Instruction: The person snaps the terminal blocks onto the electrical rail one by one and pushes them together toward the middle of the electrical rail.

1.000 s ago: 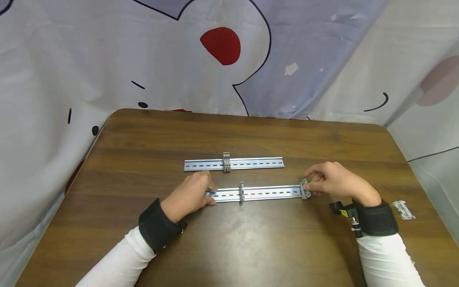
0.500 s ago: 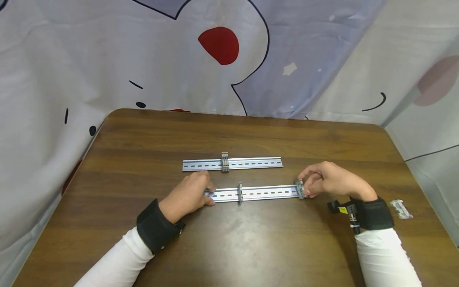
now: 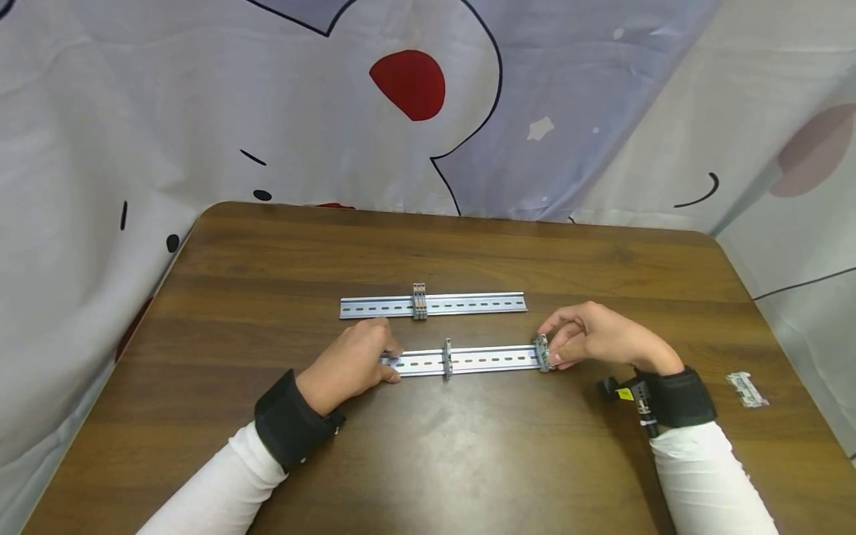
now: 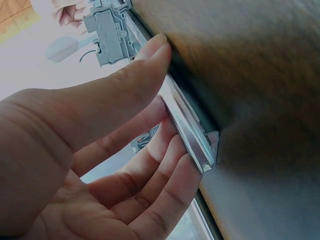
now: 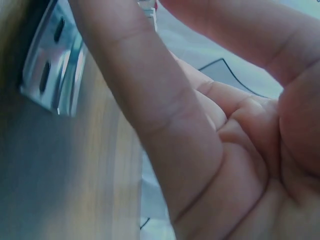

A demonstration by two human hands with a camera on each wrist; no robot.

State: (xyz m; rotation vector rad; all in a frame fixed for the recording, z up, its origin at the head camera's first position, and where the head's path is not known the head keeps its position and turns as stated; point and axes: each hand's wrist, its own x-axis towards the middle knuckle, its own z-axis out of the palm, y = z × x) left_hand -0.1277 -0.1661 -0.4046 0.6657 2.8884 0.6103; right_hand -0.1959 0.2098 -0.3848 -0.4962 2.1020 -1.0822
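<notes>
My left hand (image 3: 351, 365) grips the left end of the nearer DIN rail (image 3: 495, 360), thumb on the near edge and fingers on the far edge. In the left wrist view the rail's end (image 4: 205, 155) sticks out past the fingers. One grey terminal block (image 3: 447, 360) stands clipped across the rail's middle. Near the rail's right end, my right hand (image 3: 591, 338) pinches another grey terminal block piece (image 3: 542, 353) sitting across the rail; fingers hide part of it. A slotted rail end (image 5: 55, 65) shows beside the right hand in the right wrist view.
Behind lies a second DIN rail (image 3: 478, 304), bearing several terminal blocks (image 3: 419, 302) side by side. A small clear packet (image 3: 747, 390) rests at the right of the wooden table (image 3: 428, 461). A patterned curtain (image 3: 301, 104) hangs along the back.
My right hand has moved left, bringing the terminal block piece inward along the nearer rail. The left hand, both rails and the middle block stay put, apart from a slight view shift.
</notes>
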